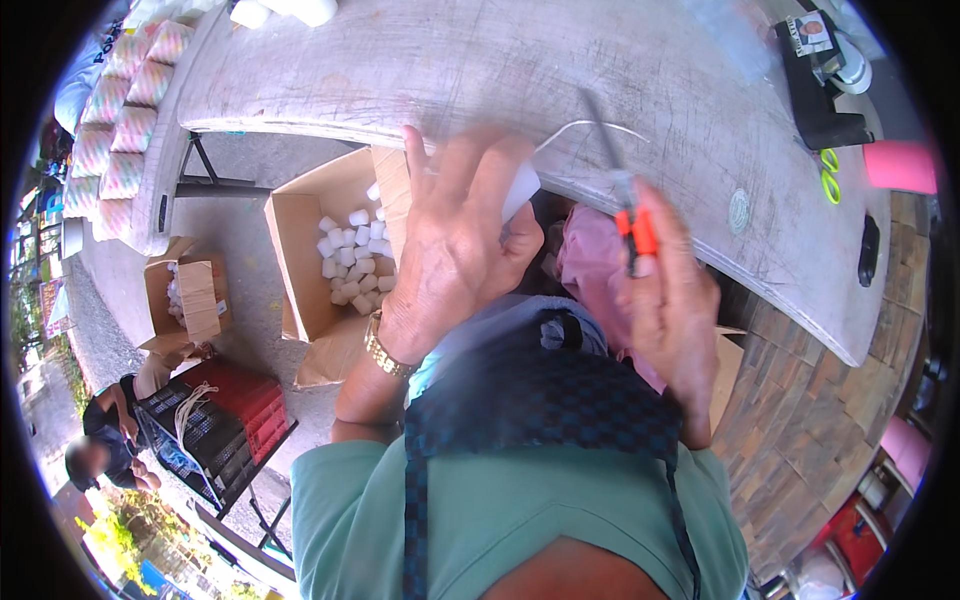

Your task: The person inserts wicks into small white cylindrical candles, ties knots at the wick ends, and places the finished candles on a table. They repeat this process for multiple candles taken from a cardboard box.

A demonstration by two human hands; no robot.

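Note:
My left hand [455, 225], a gold-coloured watch on its wrist, is closed round a white cylindrical piece [522, 190] at the table's near edge. Part of the piece is hidden behind the fingers. A thin white cord [590, 124] curves over the tabletop just beyond it; whether the two are joined I cannot tell. To the right, my right hand [668, 290] grips a long thin tool [640, 235] with an orange and black handle. Its narrow dark shaft points up and away over the table. Motion blurs both hands, and the tool's exact kind is unclear.
Below the table [400, 60], an open cardboard box [300, 220] holds several white cylinders. A smaller box [205, 300] and stacked black and red crates [255, 405] stand left, near another person [110, 430]. Wrapped packs [130, 130] line the far left; green-handled scissors [830, 175] lie right.

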